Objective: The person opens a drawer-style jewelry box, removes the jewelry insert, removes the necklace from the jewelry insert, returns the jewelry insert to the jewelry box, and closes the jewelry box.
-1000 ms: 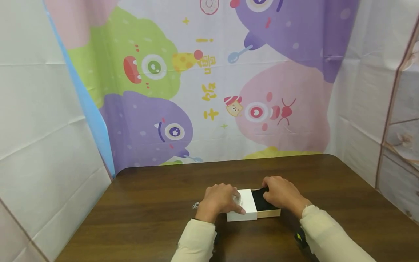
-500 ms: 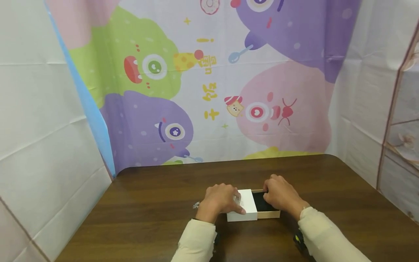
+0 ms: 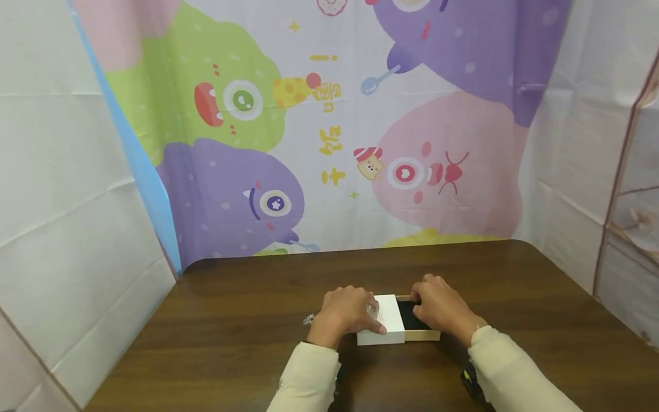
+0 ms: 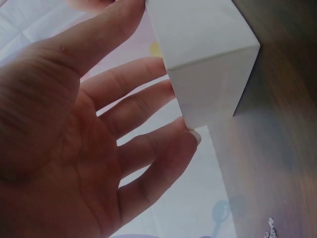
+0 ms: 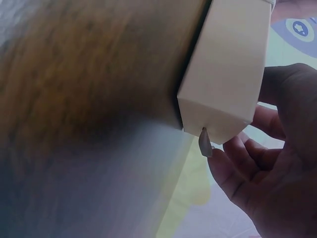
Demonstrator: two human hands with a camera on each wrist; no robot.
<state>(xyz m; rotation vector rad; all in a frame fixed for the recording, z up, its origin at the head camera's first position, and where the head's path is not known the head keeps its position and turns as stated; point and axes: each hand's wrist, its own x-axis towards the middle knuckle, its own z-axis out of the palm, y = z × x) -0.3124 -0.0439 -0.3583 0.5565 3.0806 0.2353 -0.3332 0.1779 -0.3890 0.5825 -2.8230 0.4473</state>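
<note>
A white cardboard box sleeve (image 3: 389,320) lies on the table, with a tan inner drawer (image 3: 424,335) partly out of its right end. A black lining (image 3: 409,316) shows inside the drawer. My left hand (image 3: 345,315) grips the sleeve from above; in the left wrist view its thumb and fingers meet the sleeve's sides (image 4: 213,84). At the drawer's outer end is my right hand (image 3: 443,309), its fingers curled. The right wrist view has these fingers around the drawer's end (image 5: 213,119), the thumb reaching over its upper edge. The tips inside the drawer are hidden.
A small silvery chain-like item (image 3: 308,320) lies on the brown table (image 3: 231,320), left of my left hand. A cartoon-print curtain (image 3: 329,217) hangs behind the table's far edge, with pale sheets (image 3: 561,160) at both sides.
The black lining, tilted up at the right a second ago, now lies flatter in the drawer. My right hand has shifted slightly left; the left hand keeps its grip on the sleeve.
</note>
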